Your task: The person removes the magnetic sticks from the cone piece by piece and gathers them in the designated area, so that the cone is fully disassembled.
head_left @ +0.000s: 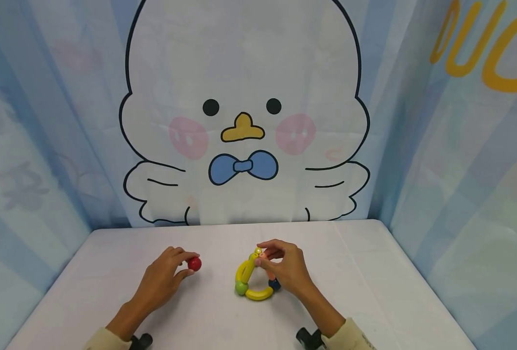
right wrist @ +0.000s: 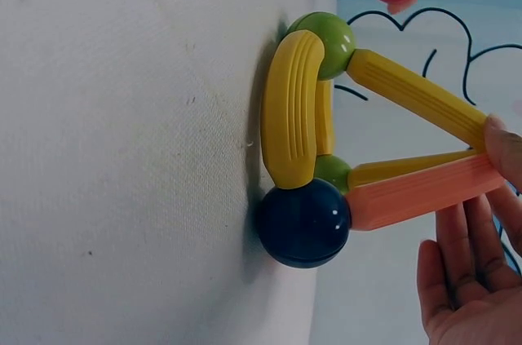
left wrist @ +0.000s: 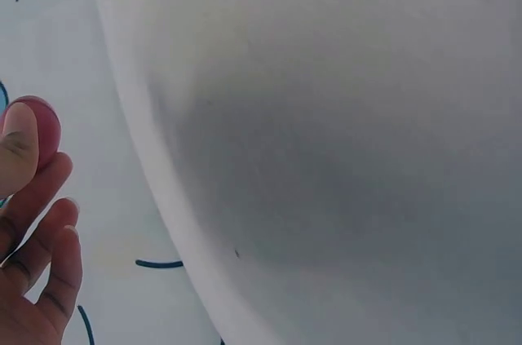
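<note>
My left hand (head_left: 159,278) pinches a red ball (head_left: 195,264) between thumb and fingertips, held out over the table to the left of a small frame of rods and balls. The base of that frame has curved yellow rods (right wrist: 291,108), green balls (right wrist: 333,42) and a dark blue ball (right wrist: 303,223). Straight yellow rods (right wrist: 418,97) and an orange rod (right wrist: 420,195) lean up from it and come together at the top. There, the thumb and fingers of my right hand (head_left: 290,267) pinch the rod ends, partly hiding them.
A white-covered table (head_left: 354,272) carries the frame. Behind it hangs a curtain (head_left: 245,63) printed with a duck, and more cloth closes off both sides. Dark wrist devices (head_left: 309,339) show below the sleeves.
</note>
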A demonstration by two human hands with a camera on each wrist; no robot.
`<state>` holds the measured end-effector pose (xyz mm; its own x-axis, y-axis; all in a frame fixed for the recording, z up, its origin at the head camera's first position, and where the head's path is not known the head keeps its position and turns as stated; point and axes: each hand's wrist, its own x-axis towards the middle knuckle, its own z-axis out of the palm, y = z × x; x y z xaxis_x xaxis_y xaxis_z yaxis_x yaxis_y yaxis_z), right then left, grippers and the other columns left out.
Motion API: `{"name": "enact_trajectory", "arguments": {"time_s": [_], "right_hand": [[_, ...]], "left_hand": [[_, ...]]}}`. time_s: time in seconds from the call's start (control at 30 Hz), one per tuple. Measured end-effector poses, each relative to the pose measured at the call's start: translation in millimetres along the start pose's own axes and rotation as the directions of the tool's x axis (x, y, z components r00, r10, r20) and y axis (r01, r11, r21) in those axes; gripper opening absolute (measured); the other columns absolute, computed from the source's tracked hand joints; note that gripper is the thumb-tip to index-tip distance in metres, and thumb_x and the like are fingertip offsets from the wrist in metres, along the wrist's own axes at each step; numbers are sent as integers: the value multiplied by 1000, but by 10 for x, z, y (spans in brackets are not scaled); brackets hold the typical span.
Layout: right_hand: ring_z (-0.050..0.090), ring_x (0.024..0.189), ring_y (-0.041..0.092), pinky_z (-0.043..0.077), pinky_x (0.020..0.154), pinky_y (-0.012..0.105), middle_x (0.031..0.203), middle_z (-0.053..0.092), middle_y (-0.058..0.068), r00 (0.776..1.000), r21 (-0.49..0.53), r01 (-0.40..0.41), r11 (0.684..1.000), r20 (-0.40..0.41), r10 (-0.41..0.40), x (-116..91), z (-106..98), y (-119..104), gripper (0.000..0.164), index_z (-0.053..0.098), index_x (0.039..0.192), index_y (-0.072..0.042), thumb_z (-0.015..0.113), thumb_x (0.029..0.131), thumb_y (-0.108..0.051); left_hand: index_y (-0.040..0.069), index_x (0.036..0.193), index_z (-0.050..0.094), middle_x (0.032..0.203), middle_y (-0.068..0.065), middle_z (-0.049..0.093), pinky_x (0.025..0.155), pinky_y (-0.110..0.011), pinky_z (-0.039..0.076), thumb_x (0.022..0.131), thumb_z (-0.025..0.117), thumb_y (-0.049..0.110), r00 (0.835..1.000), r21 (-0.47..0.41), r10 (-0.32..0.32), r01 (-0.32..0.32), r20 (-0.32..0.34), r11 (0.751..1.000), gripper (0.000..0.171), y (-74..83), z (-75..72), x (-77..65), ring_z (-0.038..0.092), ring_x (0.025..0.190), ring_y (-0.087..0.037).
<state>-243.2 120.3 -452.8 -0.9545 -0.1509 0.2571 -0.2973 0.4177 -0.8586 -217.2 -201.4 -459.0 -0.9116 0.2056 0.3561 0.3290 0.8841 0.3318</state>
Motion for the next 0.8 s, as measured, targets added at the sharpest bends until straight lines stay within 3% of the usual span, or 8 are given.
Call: {"name": "enact_trajectory", "arguments": {"time_s": [0.13,0.33,0.5,0.8], "right_hand": [[69,90,14,59,85,24,91,72,-2,1000,4,3,1000,-1,-3,-1,-2,3,32,80,116,-18,90,85,-23],[70,91,13,61,87,31,92,72,-3,1000,-2,17,1000,2,-17,-3,-4,5,33,80,117,-16,90,86,-24],[70,91,12,62,86,29,93,72,-4,1000,-9,21,1000,7,-21,-4,-12,4,34,79,119,-17,90,87,-23],[70,90,13,62,85,28,93,72,-3,1000,-10,28,1000,7,-28,-7,-15,1,35,79,120,-14,89,87,-22]], "left_hand": [[16,124,78,102,4,70,81,-35,60,84,90,15,998,12,-41,40,46,999,42,-101,-44,-24,60,97,-14],[13,125,77,104,-1,70,83,-39,62,84,90,16,991,24,-87,85,106,996,42,-245,-98,-59,61,96,-17],[12,125,76,106,-4,70,85,-44,63,85,89,17,980,43,-124,118,154,992,42,-368,-119,-70,62,95,-18],[9,124,76,104,-6,69,83,-46,62,85,89,14,973,72,-142,131,179,989,41,-544,-156,-69,62,94,-20]]}}
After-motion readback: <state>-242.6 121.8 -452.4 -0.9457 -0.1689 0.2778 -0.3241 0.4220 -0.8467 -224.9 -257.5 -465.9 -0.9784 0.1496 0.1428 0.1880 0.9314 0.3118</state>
